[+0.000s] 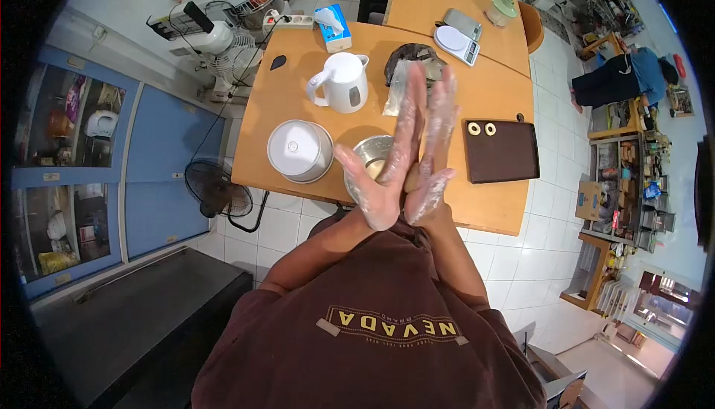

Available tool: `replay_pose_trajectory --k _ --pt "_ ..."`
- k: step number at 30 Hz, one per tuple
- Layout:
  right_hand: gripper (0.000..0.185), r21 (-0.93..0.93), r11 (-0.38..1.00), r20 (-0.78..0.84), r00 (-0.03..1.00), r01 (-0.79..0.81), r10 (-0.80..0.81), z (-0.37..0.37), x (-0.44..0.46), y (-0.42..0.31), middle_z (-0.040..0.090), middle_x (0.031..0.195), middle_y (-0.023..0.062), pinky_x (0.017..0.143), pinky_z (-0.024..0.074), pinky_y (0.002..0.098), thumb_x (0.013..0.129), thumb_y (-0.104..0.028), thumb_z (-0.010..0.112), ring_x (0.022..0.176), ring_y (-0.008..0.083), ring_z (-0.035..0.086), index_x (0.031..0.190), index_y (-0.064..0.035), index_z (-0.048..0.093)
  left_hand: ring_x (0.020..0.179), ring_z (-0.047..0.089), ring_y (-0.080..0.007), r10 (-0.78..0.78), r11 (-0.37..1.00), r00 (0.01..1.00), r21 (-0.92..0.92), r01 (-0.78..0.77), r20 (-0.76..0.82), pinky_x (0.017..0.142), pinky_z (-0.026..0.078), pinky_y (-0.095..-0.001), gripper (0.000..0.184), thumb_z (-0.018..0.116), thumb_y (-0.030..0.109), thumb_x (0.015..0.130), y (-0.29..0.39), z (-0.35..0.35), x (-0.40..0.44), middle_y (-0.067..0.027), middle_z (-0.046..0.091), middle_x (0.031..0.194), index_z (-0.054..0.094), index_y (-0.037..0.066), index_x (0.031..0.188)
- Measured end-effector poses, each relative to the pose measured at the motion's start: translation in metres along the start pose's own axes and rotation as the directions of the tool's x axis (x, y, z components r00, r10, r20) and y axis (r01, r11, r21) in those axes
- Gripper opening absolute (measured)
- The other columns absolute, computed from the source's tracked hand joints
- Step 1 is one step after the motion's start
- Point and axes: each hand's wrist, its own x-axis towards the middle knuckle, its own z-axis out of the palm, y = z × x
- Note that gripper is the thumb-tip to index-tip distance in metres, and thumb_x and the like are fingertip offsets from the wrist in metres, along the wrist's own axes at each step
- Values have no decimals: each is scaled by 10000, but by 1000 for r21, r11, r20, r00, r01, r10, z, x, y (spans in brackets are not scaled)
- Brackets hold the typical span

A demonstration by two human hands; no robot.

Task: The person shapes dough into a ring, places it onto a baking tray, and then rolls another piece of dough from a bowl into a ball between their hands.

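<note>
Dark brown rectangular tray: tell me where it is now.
In the head view, the dark brown rectangular tray lies on the tan wooden table, right of the person's right hand, with two pale ring-shaped pieces near its far left corner.

My left hand [386, 189] hides part of the steel bowl [363, 146], and I can't make out the pale contents inside. The 2 hands' fingertips cover some of the dark bag [406, 53] behind. Whether the whitish film on my right hand [432, 157] is glove or paste, I can't tell. The bottom edge cuts off the brown shirt [357, 372]; its smallest lettering is unreadable.
</note>
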Motion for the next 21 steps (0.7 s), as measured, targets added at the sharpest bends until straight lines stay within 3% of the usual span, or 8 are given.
replay_pose_trajectory --k 4,7,14,17,18,21 --pt "1004 5 1000 33 999 30 -31 11 -11 -10 52 1725 222 1167 -201 631 960 -756 -63 1583 457 -32 1659 -88 207 1578 131 -295 5 942 996 -335 -35 -91 1262 104 -547 1236 116 997 790 15 -2 15 -21 18 1746 -4 146 1679" --pt "992 36 987 40 986 160 -161 20 -13 3 73 1720 233 1165 -206 632 970 -744 -55 1582 460 -29 1659 -74 188 1596 60 -272 -47 989 989 -146 26 -143 1263 110 -503 1232 36 992 783 18 1 16 -2 -29 1751 -30 147 1677" --pt "1045 -67 988 6 990 140 -140 -5 8 -5 80 1720 231 1200 -184 572 957 -776 -43 1594 412 -18 1646 -24 184 1604 -29 -284 60 979 994 191 -77 95 1271 31 -484 1223 -41 950 805 -19 -13 -7 -74 -81 1746 -38 80 1665" --pt "1043 9 990 -82 987 141 -140 0 13 -12 68 1724 219 1210 -160 572 958 -776 -44 1596 403 -15 1648 -24 173 1601 -92 -279 67 940 980 319 -124 186 1269 -45 -462 1212 -96 913 823 2 -7 -7 -124 -119 1737 -40 32 1653" --pt "1048 19 990 -77 987 142 -141 2 10 -8 67 1725 218 1211 -157 573 954 -778 -49 1596 403 -16 1648 -24 170 1601 -95 -283 123 954 972 246 -171 199 1263 -89 -448 1191 -90 902 837 4 -2 -3 -119 -116 1738 -29 39 1656" --pt "1062 50 989 -66 989 136 -133 11 -3 4 62 1726 215 1213 -148 575 944 -785 -66 1596 402 -20 1649 -24 163 1604 -6 -297 43 982 999 186 -45 19 1273 24 -479 1315 5 1010 738 15 4 4 -87 -53 1746 -40 77 1664"
